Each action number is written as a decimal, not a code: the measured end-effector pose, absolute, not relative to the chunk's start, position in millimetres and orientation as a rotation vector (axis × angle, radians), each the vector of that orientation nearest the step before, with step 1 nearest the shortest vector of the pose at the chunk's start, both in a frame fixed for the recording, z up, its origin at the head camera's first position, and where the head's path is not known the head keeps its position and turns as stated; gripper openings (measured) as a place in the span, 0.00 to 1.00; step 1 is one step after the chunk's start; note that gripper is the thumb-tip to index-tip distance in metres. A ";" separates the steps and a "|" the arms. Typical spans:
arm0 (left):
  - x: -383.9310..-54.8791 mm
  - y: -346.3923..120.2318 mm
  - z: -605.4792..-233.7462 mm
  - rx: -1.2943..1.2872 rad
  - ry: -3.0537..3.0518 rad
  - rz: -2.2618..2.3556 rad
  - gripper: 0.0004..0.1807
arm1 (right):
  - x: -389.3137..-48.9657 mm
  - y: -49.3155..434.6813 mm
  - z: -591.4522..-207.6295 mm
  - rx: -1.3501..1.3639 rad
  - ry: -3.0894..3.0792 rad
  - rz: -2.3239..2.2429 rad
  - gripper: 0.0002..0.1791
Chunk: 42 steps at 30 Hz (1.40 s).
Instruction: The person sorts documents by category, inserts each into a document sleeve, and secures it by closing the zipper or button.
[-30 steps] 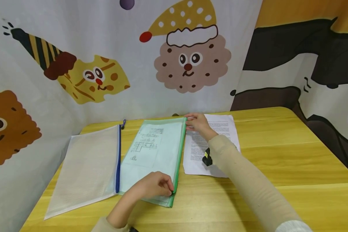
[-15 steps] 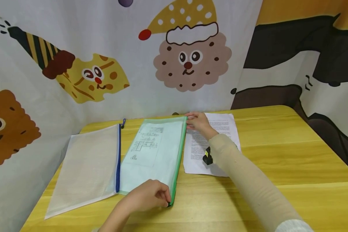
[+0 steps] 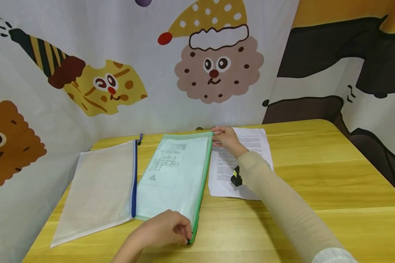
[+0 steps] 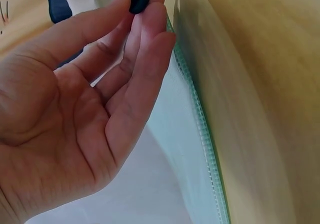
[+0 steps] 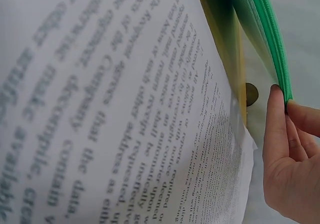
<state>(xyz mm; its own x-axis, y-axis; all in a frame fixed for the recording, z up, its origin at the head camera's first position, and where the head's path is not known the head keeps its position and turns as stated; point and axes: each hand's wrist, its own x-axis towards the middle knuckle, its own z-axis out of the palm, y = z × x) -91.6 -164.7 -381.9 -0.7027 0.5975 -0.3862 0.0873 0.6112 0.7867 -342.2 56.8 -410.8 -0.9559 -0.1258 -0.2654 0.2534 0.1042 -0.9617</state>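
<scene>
In the head view a green zipper document pouch [image 3: 187,175] lies at mid-table, with a paper bearing a line drawing inside it. At its near right corner my left hand [image 3: 166,228] pinches the dark zipper pull [image 4: 137,0] between thumb and index finger. My right hand [image 3: 226,140] holds the pouch's far right corner. The right wrist view shows the thumb and fingers gripping the end of the green zipper [image 5: 276,49], which is raised on edge there. Printed sheets [image 3: 222,166] lie partly under my right forearm, to the right of the pouch.
A whitish pouch [image 3: 98,193] with a blue zipper [image 3: 134,182] lies on the left of the wooden table [image 3: 316,175]. Behind the table hangs a curtain [image 3: 158,84] with cartoon prints.
My left hand has drawn the zipper pull toward the near end, along the pouch's right edge. The right hand still grips the far corner.
</scene>
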 end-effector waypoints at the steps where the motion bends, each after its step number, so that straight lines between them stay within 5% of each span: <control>1: -90.9 -165.1 -381.4 0.541 2.187 1.021 0.06 | -342.0 56.8 -410.6 0.127 2.108 -1.927 0.20; 42: -95.2 -188.4 -376.1 0.581 2.270 0.944 0.06 | -347.4 60.5 -405.7 0.134 1.990 -1.861 0.26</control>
<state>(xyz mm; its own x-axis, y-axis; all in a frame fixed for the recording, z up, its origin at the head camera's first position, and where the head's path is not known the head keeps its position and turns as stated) -95.2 -188.4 -376.1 -0.7205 0.5912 -0.3624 0.1599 0.6502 0.7427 -347.4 60.5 -405.7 -0.9110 -0.2057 -0.3573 0.3427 0.1043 -0.9337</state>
